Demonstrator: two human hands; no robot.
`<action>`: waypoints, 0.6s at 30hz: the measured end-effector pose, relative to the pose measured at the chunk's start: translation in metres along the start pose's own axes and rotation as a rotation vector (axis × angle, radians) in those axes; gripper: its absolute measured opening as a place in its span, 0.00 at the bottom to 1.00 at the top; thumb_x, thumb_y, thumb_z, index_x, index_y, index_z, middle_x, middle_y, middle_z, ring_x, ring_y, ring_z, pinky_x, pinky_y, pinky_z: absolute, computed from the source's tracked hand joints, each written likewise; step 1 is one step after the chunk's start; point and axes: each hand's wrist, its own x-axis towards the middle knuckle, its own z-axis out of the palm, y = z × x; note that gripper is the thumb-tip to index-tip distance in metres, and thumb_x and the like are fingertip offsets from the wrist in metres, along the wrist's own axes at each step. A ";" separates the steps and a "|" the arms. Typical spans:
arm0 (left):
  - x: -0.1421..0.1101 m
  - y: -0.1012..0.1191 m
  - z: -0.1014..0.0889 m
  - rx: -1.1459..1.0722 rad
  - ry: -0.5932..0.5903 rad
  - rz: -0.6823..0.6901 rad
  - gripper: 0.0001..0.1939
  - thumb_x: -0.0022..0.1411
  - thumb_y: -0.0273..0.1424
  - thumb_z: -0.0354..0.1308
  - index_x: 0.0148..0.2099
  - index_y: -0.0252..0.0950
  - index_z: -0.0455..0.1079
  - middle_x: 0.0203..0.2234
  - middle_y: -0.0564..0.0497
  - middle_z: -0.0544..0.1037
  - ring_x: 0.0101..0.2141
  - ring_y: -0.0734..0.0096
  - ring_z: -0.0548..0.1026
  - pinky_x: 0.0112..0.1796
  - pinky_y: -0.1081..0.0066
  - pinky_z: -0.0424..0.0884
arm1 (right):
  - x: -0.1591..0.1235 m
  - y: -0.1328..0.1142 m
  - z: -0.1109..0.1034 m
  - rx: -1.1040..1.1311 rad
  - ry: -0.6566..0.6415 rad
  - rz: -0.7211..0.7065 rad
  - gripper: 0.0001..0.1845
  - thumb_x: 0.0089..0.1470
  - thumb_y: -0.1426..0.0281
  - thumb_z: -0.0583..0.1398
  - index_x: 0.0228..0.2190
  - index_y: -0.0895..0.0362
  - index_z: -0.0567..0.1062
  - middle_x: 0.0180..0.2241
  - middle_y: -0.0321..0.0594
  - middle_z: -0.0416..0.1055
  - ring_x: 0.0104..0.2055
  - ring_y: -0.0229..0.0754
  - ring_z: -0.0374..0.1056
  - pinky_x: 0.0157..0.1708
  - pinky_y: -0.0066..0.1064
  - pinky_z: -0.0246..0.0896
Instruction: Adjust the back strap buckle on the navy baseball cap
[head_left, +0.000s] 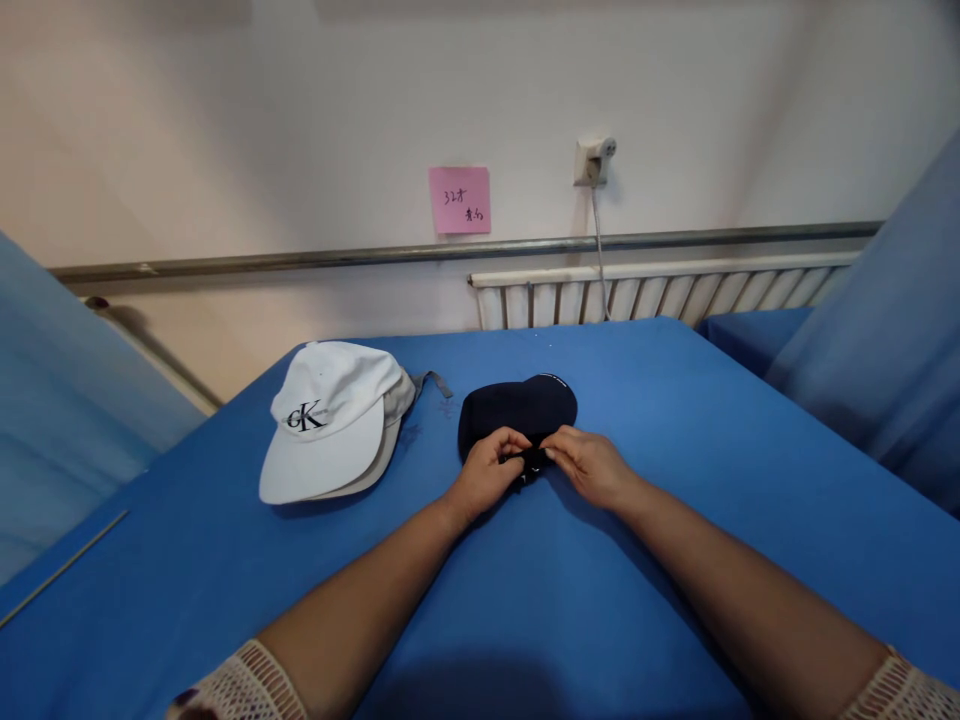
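A dark navy or black cap (pixel 504 408) lies on the blue table in front of me, its brim pointing away to the right. Both hands are at its near edge, where a black strap (pixel 531 462) shows between them. My left hand (pixel 489 474) pinches the strap from the left, thumb and fingers closed. From the right, my right hand (pixel 591 464) pinches the same strap between thumb and fingertips. Small pale marks show on the strap, too small to make out. The fingers partly hide the strap's fastening.
To the left sits a white cap (pixel 341 385) with "CK" lettering, stacked over a greyish one (pixel 397 405) whose strap trails right. The blue table (pixel 525 600) reaches to a wall with a radiator (pixel 660 295), a rail, a pink note (pixel 460 200) and a plugged socket (pixel 592 162). Blue curtains hang at both sides.
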 end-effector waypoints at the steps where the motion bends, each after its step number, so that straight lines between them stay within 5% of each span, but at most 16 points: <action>1: 0.000 0.000 0.000 0.032 -0.009 0.020 0.09 0.53 0.26 0.57 0.39 0.33 0.69 0.29 0.51 0.76 0.30 0.72 0.74 0.32 0.72 0.69 | 0.000 0.000 0.000 -0.035 -0.007 0.029 0.12 0.63 0.70 0.50 0.37 0.55 0.74 0.33 0.39 0.71 0.34 0.39 0.68 0.35 0.30 0.59; 6: -0.002 0.000 0.001 0.241 -0.069 0.107 0.14 0.52 0.31 0.62 0.42 0.35 0.70 0.35 0.50 0.77 0.37 0.68 0.75 0.40 0.69 0.69 | 0.002 0.001 0.003 -0.067 -0.018 0.138 0.12 0.61 0.68 0.53 0.28 0.55 0.71 0.27 0.36 0.70 0.29 0.37 0.64 0.30 0.28 0.53; 13: 0.001 -0.003 0.002 0.227 -0.059 0.089 0.08 0.58 0.30 0.55 0.40 0.34 0.71 0.31 0.50 0.77 0.32 0.72 0.74 0.33 0.73 0.69 | 0.000 0.004 0.011 0.162 0.091 0.274 0.06 0.56 0.67 0.57 0.29 0.55 0.71 0.24 0.32 0.68 0.24 0.35 0.61 0.25 0.27 0.53; 18: 0.005 -0.009 0.002 0.113 0.058 0.027 0.09 0.57 0.31 0.56 0.40 0.33 0.70 0.27 0.51 0.76 0.27 0.74 0.73 0.29 0.74 0.67 | -0.002 -0.001 0.008 0.184 0.262 0.146 0.01 0.52 0.72 0.59 0.29 0.55 0.71 0.31 0.36 0.67 0.29 0.36 0.64 0.29 0.28 0.59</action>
